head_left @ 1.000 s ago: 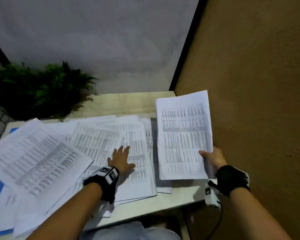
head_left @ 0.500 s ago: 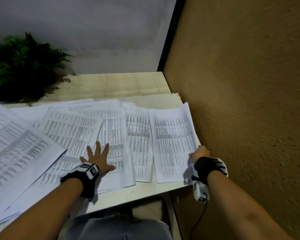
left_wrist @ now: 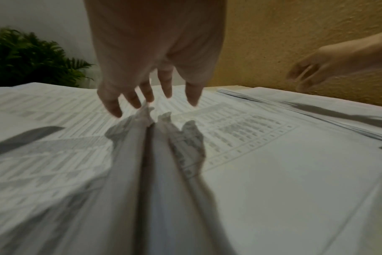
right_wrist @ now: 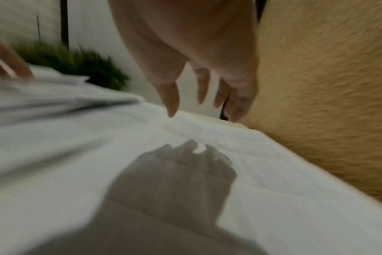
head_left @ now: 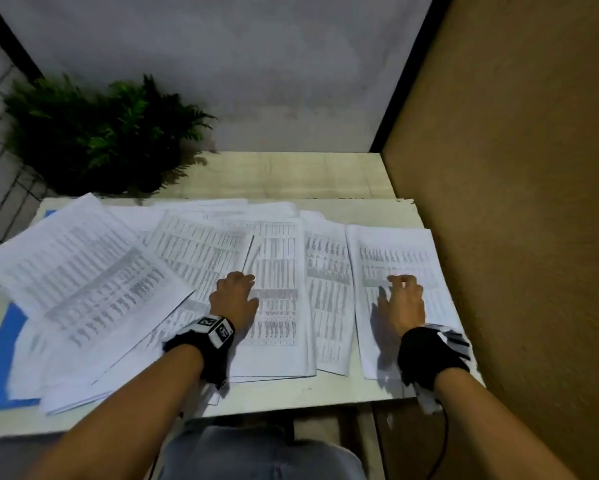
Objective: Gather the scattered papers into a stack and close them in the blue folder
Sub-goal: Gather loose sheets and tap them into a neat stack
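Under and between both hands, papers fanned across the desk in overlapping sheets — nothing squared into a stack yet. Off to the far side of the left hand, the blue folder lying mostly buried, only an edge and a corner showing beneath the sheets. Judged barely begun: gathering, squaring, loading and closing all left to do.

Left hand spread flat over the middle sheets, fingers straight and slightly apart, hovering at or just above the paper — contact not clear — gripping nothing. Right hand above the rightmost sheet, next to the brown wall, fingers loosely bent, holding nothing; shadow beneath suggests slightly raised.

Compared with a second ago: then lifted in the right hand's pinch, that sheet now flat on the desk beside the others, released, with the right hand moved from its lower corner to above its middle. Left hand much where it was.
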A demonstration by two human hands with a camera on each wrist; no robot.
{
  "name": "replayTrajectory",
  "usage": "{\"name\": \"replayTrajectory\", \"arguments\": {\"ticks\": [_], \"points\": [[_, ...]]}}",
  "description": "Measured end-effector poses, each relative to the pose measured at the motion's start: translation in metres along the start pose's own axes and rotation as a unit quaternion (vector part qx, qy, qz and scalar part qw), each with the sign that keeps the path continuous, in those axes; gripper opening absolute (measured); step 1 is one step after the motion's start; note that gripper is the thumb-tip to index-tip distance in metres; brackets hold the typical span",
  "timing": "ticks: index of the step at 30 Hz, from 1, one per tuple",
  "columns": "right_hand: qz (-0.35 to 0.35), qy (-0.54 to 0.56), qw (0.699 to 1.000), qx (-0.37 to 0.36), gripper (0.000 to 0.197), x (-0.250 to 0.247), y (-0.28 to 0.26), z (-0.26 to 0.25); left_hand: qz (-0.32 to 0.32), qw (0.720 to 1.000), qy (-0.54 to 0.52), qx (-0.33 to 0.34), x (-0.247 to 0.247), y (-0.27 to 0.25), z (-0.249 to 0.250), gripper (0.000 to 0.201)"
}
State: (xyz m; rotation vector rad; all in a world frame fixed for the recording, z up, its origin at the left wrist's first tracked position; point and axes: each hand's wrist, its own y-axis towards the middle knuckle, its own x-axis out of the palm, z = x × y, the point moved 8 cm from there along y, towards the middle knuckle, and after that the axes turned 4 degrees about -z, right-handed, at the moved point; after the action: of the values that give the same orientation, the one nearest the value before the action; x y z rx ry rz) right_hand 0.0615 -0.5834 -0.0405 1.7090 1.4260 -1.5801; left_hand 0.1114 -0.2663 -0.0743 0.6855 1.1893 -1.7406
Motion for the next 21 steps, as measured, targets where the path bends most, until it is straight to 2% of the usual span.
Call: {"name": "replayTrajectory", "arguments": {"ticks": [3,4,6,8,10,11,13,15,17,19,21], "points": [[-0.093,0.102,0.987,-0.078,0.046,0.034,-0.007,-0.072,0.120,0.991,-0.054,-0.022,-0.047,-0.014,-0.031,0.031],[-0.122,0.139,0.979,-0.083,0.047,0.043,-0.010,-0.091,0.149,0.986,-0.062,-0.036,-0.060,-0.020,-0.045,0.030],[-0.157,0.188,0.966,-0.080,0.052,0.062,-0.016,-0.123,0.208,0.970,-0.074,-0.101,-0.083,-0.034,-0.093,0.029],[-0.173,0.197,0.963,-0.055,0.060,0.079,-0.017,-0.141,0.250,0.939,-0.103,-0.213,-0.099,-0.051,-0.153,0.033],[-0.177,0.224,0.958,-0.011,0.070,0.090,-0.015,-0.151,0.250,0.903,-0.154,-0.313,-0.104,-0.066,-0.210,0.049],[-0.169,0.252,0.953,0.015,0.075,0.091,-0.013,-0.153,0.226,0.888,-0.182,-0.357,-0.102,-0.070,-0.233,0.061],[-0.120,0.251,0.959,0.057,0.079,0.090,-0.007,-0.157,0.191,0.851,-0.241,-0.425,-0.095,-0.076,-0.277,0.081],[-0.060,0.136,0.986,0.077,0.072,0.081,-0.006,-0.163,0.178,0.834,-0.297,-0.430,-0.090,-0.066,-0.310,0.091],[-0.008,0.055,0.996,0.072,0.065,0.073,-0.011,-0.172,0.161,0.844,-0.308,-0.409,-0.075,-0.041,-0.346,0.093],[0.011,0.054,0.997,0.050,0.064,0.077,-0.015,-0.183,0.149,0.862,-0.293,-0.386,-0.070,-0.019,-0.364,0.086],[-0.035,0.113,0.992,0.032,0.068,0.094,-0.018,-0.190,0.148,0.885,-0.269,-0.350,-0.085,-0.019,-0.340,0.078]]}}
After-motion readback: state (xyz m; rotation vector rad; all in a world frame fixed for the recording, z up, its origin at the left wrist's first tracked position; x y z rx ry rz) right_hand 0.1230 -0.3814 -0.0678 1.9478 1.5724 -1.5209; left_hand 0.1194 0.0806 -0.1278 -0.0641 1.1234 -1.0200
